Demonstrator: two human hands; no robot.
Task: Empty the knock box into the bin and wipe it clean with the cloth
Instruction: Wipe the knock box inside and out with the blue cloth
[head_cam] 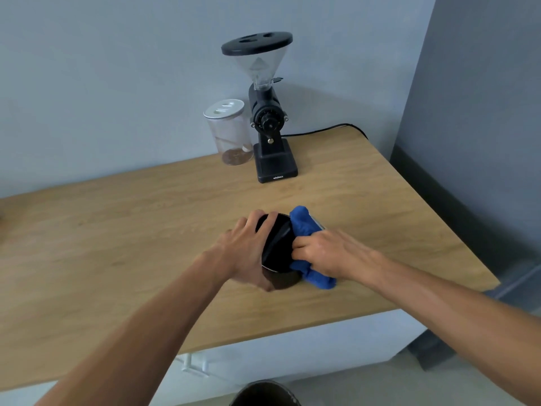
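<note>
The knock box [278,253], a dark round container with a bar across its mouth, stands on the wooden counter [117,244]. My left hand [246,250] grips its left side and rim. My right hand [325,253] clutches a bunched blue cloth [304,227] that is pressed against the box's right rim and partly into its opening. The cloth's lower end [319,279] hangs down the outside beside the box. The inside looks dark; whether grounds lie in it is not visible. Below the counter's front edge, the top of a dark round bin [263,394] shows.
A black coffee grinder [270,118] with a clear hopper stands at the back against the wall, its cord [322,131] running right. A clear jar [229,133] with a white lid holds some beans beside it. The counter ends at the right [468,253].
</note>
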